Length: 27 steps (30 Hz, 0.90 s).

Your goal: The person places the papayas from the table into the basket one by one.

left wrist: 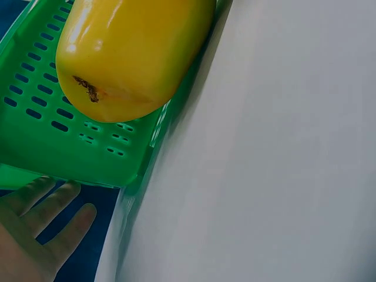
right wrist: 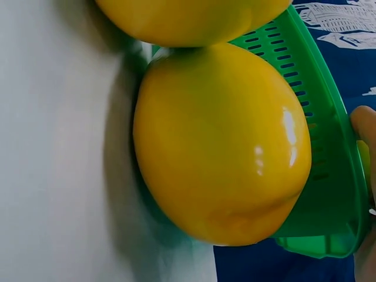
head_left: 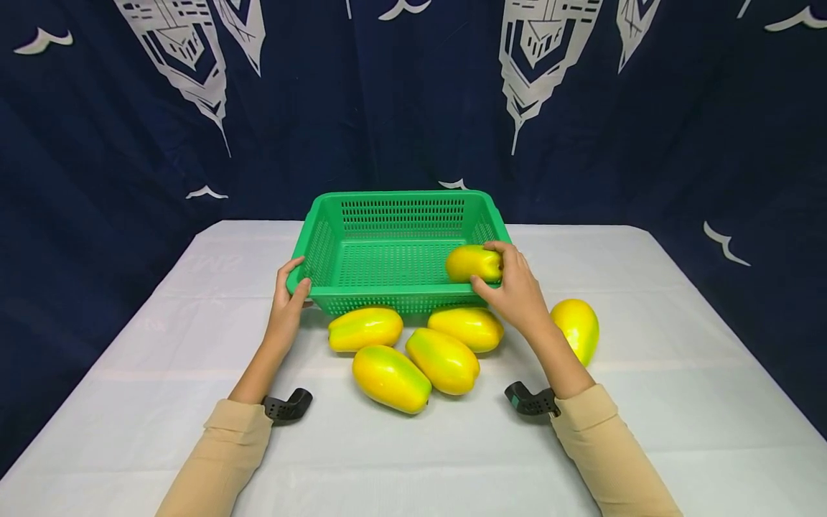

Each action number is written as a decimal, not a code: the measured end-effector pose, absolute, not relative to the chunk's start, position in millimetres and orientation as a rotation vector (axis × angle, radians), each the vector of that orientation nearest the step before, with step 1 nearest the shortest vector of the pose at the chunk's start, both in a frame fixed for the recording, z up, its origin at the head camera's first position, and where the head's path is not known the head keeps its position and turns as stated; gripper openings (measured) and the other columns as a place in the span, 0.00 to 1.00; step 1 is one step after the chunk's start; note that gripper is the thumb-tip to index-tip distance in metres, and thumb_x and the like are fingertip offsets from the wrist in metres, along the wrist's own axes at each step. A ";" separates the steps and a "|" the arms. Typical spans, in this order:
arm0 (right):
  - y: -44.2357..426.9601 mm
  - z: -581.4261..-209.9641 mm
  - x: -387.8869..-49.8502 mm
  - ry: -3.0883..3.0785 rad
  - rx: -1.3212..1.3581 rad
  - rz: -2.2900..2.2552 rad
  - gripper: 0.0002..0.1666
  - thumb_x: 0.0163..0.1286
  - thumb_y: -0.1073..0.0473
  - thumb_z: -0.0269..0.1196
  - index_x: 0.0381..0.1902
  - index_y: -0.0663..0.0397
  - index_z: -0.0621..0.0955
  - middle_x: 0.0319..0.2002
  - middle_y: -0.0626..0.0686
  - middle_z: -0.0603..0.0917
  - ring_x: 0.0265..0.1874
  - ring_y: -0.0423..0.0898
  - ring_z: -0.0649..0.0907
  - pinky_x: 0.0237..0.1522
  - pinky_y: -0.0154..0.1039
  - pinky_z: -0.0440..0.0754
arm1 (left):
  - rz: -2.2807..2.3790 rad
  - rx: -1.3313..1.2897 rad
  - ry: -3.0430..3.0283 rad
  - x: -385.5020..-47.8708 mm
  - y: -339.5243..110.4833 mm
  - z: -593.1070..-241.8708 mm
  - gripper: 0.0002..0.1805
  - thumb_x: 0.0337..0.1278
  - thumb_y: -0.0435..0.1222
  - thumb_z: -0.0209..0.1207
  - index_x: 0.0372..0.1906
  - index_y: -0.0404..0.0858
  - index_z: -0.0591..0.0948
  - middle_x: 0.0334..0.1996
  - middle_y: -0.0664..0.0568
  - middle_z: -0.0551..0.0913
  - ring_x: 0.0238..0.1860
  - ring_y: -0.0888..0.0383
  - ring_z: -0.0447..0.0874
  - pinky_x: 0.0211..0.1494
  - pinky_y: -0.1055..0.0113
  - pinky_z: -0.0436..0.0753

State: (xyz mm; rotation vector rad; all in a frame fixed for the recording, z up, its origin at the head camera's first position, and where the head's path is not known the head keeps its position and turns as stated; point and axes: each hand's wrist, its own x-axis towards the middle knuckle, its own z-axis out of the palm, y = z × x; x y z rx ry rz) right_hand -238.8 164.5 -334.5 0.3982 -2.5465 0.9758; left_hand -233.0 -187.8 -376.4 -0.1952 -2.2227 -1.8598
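A green plastic basket (head_left: 402, 291) with slotted walls stands towards the back of the table. At its left rim my left hand (head_left: 288, 294) grips the corner, thumb on the rim; its fingers (left wrist: 53, 211) lie against the outside in the left wrist view. Inside the basket's right front corner is a yellow-green papaya (head_left: 466, 263). My right hand (head_left: 515, 287) holds it between thumb and fingers from the right. In front of the basket lie several more papayas (head_left: 391, 378), one close to its wall in the right wrist view.
Another papaya (head_left: 577, 327) lies to the right, partly behind my right forearm. A white cloth covers the table (head_left: 678, 416). A dark blue curtain (head_left: 388, 108) with white drawings hangs behind it. Each wrist wears a black camera mount (head_left: 287, 407).
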 end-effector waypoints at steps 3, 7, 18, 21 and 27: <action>164.9 -334.2 -238.7 -2.547 0.407 0.967 0.32 0.59 0.51 0.59 0.59 0.54 0.65 0.55 0.58 0.70 0.48 0.53 0.70 0.46 0.52 0.71 | -1.864 -0.196 -2.223 -232.7 -187.5 -376.2 0.27 0.67 0.45 0.41 0.68 0.48 0.52 0.59 0.41 0.61 0.47 0.53 0.65 0.50 0.58 0.69; 165.5 -333.6 -239.1 -2.536 0.427 0.950 0.29 0.59 0.52 0.59 0.57 0.55 0.68 0.54 0.57 0.71 0.49 0.53 0.70 0.47 0.51 0.70 | -1.870 -0.192 -2.225 -232.3 -187.0 -374.9 0.27 0.67 0.44 0.41 0.68 0.48 0.52 0.58 0.43 0.60 0.46 0.55 0.65 0.50 0.58 0.69; 166.0 -331.7 -241.8 -2.521 0.451 0.920 0.25 0.59 0.55 0.59 0.53 0.59 0.71 0.51 0.59 0.72 0.50 0.54 0.69 0.49 0.49 0.67 | -1.883 -0.204 -2.230 -218.4 -177.9 -353.7 0.27 0.68 0.39 0.39 0.68 0.40 0.50 0.59 0.38 0.58 0.45 0.57 0.65 0.53 0.52 0.67; 166.1 -332.1 -241.5 -2.530 0.452 0.905 0.20 0.61 0.55 0.58 0.49 0.59 0.74 0.50 0.57 0.73 0.50 0.54 0.69 0.49 0.49 0.68 | -1.883 -0.201 -2.234 -217.0 -176.9 -352.6 0.27 0.68 0.39 0.39 0.68 0.40 0.50 0.60 0.37 0.58 0.46 0.56 0.64 0.54 0.51 0.67; 165.7 -335.4 -240.3 -2.570 0.449 0.856 0.15 0.65 0.53 0.53 0.41 0.56 0.78 0.47 0.52 0.75 0.46 0.49 0.71 0.47 0.46 0.71 | -1.880 -0.179 -2.234 -224.1 -181.8 -363.0 0.27 0.67 0.39 0.40 0.68 0.43 0.51 0.60 0.40 0.58 0.45 0.59 0.64 0.52 0.54 0.68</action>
